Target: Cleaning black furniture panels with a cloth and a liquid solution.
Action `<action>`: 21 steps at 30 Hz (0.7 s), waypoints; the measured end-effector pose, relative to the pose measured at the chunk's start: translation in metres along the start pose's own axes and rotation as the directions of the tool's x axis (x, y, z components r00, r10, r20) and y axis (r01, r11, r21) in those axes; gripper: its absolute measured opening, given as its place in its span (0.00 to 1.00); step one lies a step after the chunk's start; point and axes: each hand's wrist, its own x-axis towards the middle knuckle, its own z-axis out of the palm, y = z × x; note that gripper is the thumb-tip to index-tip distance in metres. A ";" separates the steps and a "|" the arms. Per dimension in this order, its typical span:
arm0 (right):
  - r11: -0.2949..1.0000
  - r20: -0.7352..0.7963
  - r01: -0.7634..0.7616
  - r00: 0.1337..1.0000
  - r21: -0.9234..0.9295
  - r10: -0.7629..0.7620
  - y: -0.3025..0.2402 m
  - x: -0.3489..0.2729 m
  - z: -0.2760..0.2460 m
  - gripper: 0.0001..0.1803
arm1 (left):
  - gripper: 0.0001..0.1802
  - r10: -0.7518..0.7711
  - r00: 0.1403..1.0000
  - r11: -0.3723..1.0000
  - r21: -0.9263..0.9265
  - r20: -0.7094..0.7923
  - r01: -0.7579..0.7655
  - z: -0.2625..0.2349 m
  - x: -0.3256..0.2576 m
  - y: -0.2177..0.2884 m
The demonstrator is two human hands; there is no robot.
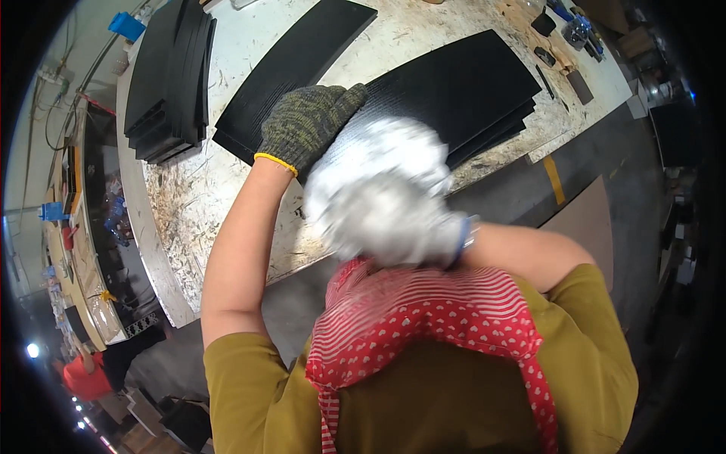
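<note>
My left hand (310,125), in a dark grey-green knit glove with a yellow cuff, grips the far left edge of the top black panel (461,79) in the right-hand stack. Its fingertips are partly hidden. My right hand (397,219), in a whitish glove with a blue cuff, is smeared by motion. It is closed on a bunched white cloth (386,151), which covers the near left part of that panel. Fine pale streaks show on the panel's dark face beside the cloth. Another stack of curved black panels (295,53) lies just beyond my left hand.
A taller stack of black panels (166,76) stands at the table's left. The white worktable (181,227) is stained and scratched. Small tools (578,34) and dark scraps lie at its far right. A person in red (87,376) is at the lower left, near another bench (91,280).
</note>
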 end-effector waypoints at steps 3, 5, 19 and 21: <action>0.998 -0.106 0.035 0.994 0.050 -0.030 0.016 -0.003 0.000 0.15 | 0.20 -0.060 0.996 0.998 -0.005 0.062 0.061 0.003 0.001 -0.005; 0.771 -0.082 -0.357 0.881 0.527 0.465 0.052 -0.035 -0.018 0.12 | 0.22 -0.045 0.997 0.998 0.042 0.063 0.042 -0.004 0.001 0.003; 0.568 -0.532 -0.821 0.455 0.059 0.714 0.181 -0.154 -0.123 0.08 | 0.20 0.021 0.998 0.999 0.032 -0.055 -0.019 0.002 -0.006 -0.004; 0.467 -0.473 -0.841 0.305 0.274 0.826 0.241 -0.251 -0.143 0.14 | 0.19 -0.001 0.999 1.000 -0.029 -0.039 0.000 -0.006 0.000 -0.002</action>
